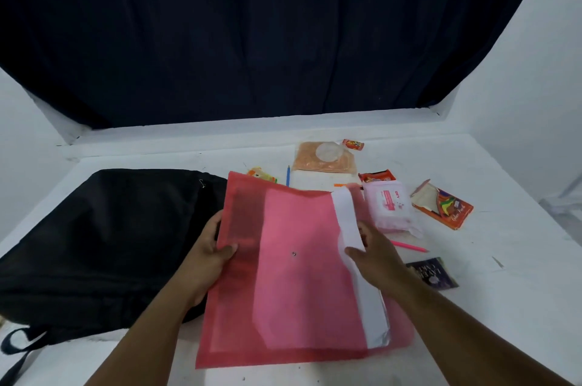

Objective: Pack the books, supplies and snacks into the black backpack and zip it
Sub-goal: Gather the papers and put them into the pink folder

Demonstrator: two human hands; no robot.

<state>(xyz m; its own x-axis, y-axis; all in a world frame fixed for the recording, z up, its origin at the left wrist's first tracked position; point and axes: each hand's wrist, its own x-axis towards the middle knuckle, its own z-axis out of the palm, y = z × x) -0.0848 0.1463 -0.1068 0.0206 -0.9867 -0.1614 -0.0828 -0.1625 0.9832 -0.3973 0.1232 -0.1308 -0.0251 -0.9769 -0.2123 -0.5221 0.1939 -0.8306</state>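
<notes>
A red translucent folder (pixel 283 275) with white papers (pixel 349 222) sticking out of its right side is held above the white table (pixel 504 307). My left hand (pixel 211 256) grips the folder's left edge, thumb on top. My right hand (pixel 371 253) pinches the papers at the folder's right side. The black backpack (pixel 104 244) lies flat on the left, right beside the folder, with a strap (pixel 19 344) trailing toward the near edge.
Behind and right of the folder lie a pink tissue pack (pixel 392 206), an orange box (pixel 442 204), a dark small packet (pixel 433 272), a pink pen (pixel 409 246), a blue pencil (pixel 288 176), snack packets (pixel 376 177) and an orange pouch (pixel 324 157). A dark curtain (pixel 252 33) hangs behind.
</notes>
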